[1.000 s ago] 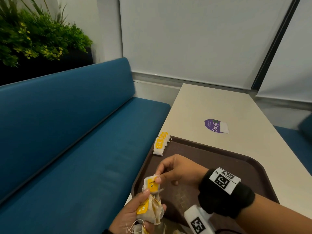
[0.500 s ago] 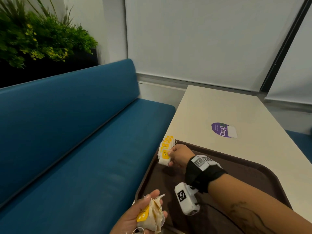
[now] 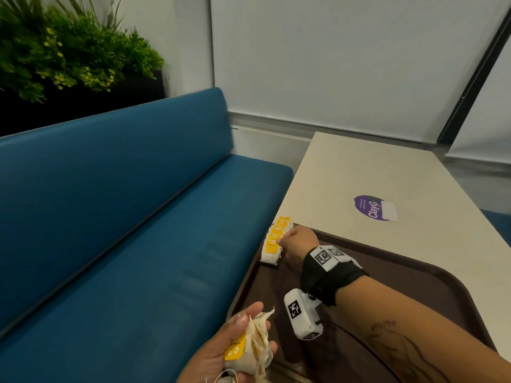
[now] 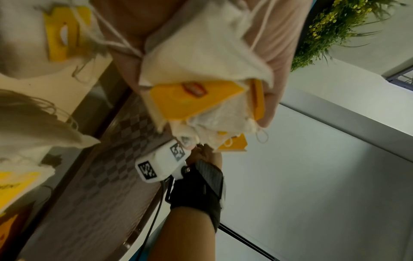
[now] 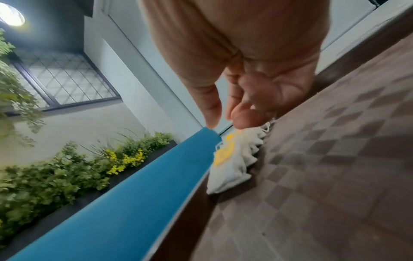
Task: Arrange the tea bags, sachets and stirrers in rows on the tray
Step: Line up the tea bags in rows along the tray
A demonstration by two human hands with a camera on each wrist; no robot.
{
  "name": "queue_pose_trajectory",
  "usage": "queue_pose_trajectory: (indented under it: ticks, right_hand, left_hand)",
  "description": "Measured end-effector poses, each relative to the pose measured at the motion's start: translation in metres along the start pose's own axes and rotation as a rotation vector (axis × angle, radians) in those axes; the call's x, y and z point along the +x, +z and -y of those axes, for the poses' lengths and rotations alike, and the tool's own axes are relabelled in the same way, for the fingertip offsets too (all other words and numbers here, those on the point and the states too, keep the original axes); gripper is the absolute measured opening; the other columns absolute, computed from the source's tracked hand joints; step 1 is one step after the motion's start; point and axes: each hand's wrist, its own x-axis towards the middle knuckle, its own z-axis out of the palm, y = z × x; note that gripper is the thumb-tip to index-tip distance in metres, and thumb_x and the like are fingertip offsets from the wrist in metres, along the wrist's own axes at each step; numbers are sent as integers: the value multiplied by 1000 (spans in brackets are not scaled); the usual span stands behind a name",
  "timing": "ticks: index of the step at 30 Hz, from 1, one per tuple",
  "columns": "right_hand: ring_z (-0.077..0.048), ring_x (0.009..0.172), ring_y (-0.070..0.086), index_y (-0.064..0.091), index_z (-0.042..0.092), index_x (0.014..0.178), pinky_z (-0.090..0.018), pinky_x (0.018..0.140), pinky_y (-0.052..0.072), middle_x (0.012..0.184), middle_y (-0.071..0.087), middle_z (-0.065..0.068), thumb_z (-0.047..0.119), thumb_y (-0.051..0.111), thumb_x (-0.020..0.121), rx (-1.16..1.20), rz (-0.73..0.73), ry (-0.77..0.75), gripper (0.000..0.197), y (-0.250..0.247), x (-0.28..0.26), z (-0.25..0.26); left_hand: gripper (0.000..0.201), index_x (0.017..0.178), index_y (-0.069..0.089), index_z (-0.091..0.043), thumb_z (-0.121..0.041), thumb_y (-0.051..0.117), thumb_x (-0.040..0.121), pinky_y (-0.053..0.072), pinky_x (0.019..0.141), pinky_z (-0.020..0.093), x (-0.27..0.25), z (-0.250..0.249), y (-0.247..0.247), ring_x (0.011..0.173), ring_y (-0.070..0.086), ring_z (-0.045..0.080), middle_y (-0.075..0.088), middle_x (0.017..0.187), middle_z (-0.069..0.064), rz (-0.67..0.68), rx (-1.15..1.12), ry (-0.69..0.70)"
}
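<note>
A brown tray [image 3: 414,275] lies on the cream table. Several tea bags with yellow tags [image 3: 276,240] stand overlapped in a row on the tray's far left corner, also seen as a tea bag row [image 5: 232,159] on the tray [image 5: 335,176] in the right wrist view. My right hand [image 3: 287,240] is at the row's right side. Thumb and forefinger [image 5: 245,120] are apart with nothing between them, the forefinger tip touching the bags. My left hand [image 3: 249,335] grips a bunch of tea bags [image 3: 254,346] near the tray's front left corner; the bunch [image 4: 201,74] fills the left wrist view. No sachets or stirrers show.
A blue bench [image 3: 124,230] runs along the table's left edge, close to the tray. A purple sticker [image 3: 373,208] lies on the table [image 3: 359,167] beyond the tray. Plants [image 3: 55,51] stand behind the bench. Loose tea bags [image 4: 22,44] lie near the tray's edge [image 4: 125,159].
My right hand took a tea bag from the bunch in my left hand, carried it to the far left corner and set it at the row's near end. The left hand stayed put.
</note>
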Motion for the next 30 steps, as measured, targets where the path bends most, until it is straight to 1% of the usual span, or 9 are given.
queue_pose_trajectory:
  ticks: [1,3,5,10,12,14,18,23,30]
  right_hand:
    - [-23,78,59,62,9,78,-33,80,51,83,63,-11,16,68,84,25,5,-13,11,-4,-8,1]
    - [-22,66,56,62,9,77,-30,60,47,77,62,-12,15,68,85,151,116,-36,11,-16,-33,1]
    - [-12,51,49,59,11,80,-21,45,32,66,56,-3,19,67,86,174,295,-44,13,-30,-67,1]
    - [-6,51,52,63,17,79,-18,44,29,65,57,3,42,65,85,92,590,-7,26,-46,-126,-12]
    - [-8,55,55,63,17,83,-18,43,32,68,60,2,36,64,88,130,610,1,19,-48,-139,-17]
    - [-11,59,57,61,16,92,-18,40,34,79,62,-4,16,56,93,262,629,-12,6,-49,-148,-21]
    - [-11,63,60,63,13,95,-17,41,37,94,61,-13,-19,33,84,428,647,-103,45,-57,-159,-34]
    - [-6,68,61,65,19,97,-14,47,43,88,65,-1,-10,57,85,454,656,-302,32,-58,-168,-51]
    - [-7,63,60,65,14,82,-17,50,42,77,66,0,-4,64,83,480,546,-316,18,-60,-169,-51]
  left_hand:
    - [87,95,73,-3,-4,95,11,43,28,26,-2,-1,3,62,66,41,66,82,23,-9,14,-1]
    - [88,97,72,-6,-3,95,12,42,27,26,-2,2,6,62,66,41,67,83,22,-16,42,1]
    - [92,102,70,-8,-3,95,14,43,28,26,-5,4,13,63,65,41,67,83,22,-26,38,20]
    - [107,119,61,-19,-8,96,18,43,30,24,-6,14,22,65,65,39,67,91,21,-6,112,9]
    - [108,124,58,-20,-10,96,24,42,30,23,-7,19,25,68,65,38,65,99,21,1,132,0]
    - [105,121,60,-20,-11,96,23,42,30,22,-10,25,29,67,65,38,66,97,22,22,135,-8]
    - [101,114,64,-15,-10,96,18,41,29,22,-16,34,38,62,64,37,67,86,20,73,101,-34]
    - [88,104,68,-10,-6,95,20,41,30,22,-20,41,40,62,65,36,66,87,19,121,10,-92]
    - [76,94,75,-5,-5,96,22,41,29,22,-22,45,39,64,66,36,68,89,20,138,-35,-133]
